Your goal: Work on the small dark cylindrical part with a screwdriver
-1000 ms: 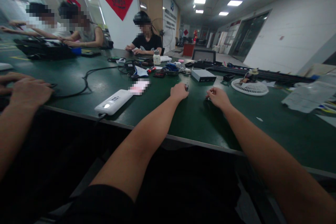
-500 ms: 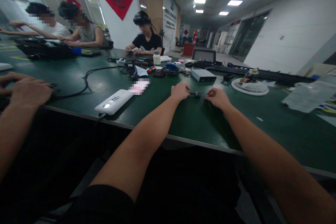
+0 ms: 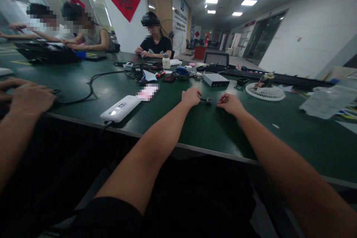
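My left hand (image 3: pixel 191 97) is closed around one end of a small dark part with a short stem, whose wider grey head (image 3: pixel 209 101) points right. To the right of that head is my right hand (image 3: pixel 229 104), its fingers bent together in a pinch. Whatever is between those fingertips is too small to make out. A gap separates the right fingertips from the grey head. Both hands are just above the green table (image 3: pixel 200 130). Behind them lies a grey-white box (image 3: pixel 216 79).
A white power strip (image 3: pixel 120 108) and a black cable (image 3: pixel 91 83) lie at left, near another person's hands (image 3: pixel 32 96). A white fan grille (image 3: pixel 265 92) is at right. Bottle (image 3: pixel 166 61), small parts and black rails sit behind; people sit across the table.
The grey head of the held part has turned slightly and looks darker. Both hands are nearly where they were. The person across the table has shifted their hands a little.
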`<state>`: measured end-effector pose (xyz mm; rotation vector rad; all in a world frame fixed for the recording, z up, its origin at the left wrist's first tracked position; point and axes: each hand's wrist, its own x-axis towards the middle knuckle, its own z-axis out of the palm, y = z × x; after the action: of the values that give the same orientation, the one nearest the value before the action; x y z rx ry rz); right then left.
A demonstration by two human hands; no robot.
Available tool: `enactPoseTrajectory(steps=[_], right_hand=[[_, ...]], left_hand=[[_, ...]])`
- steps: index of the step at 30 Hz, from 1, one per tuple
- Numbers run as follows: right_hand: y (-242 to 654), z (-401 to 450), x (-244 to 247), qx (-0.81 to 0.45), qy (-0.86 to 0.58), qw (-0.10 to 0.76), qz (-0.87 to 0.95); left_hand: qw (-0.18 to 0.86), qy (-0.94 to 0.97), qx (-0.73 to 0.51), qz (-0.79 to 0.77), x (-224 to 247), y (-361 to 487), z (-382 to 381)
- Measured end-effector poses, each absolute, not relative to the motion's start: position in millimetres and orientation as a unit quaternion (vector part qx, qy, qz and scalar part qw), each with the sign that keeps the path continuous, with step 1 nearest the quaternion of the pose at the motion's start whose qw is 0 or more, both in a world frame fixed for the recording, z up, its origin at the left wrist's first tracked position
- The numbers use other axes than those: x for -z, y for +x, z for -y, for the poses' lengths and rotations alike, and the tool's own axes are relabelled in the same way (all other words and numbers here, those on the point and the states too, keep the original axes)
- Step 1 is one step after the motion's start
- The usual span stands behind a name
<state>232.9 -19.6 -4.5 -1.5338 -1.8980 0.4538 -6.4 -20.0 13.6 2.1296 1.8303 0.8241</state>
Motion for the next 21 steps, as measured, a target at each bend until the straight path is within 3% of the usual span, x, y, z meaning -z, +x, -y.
enactPoseTrajectory(steps=[10,21], right_hand=[[229,27,-1,-0.162,-0.59,0.306,0.729],[231,18,6,-0.162,-0.556,0.381,0.721]], left_hand=[[0.06,0.758,-0.222,-0.61,-9,-1,17],[0.008,0.799,-0.185,-0.571,-7,4,21]])
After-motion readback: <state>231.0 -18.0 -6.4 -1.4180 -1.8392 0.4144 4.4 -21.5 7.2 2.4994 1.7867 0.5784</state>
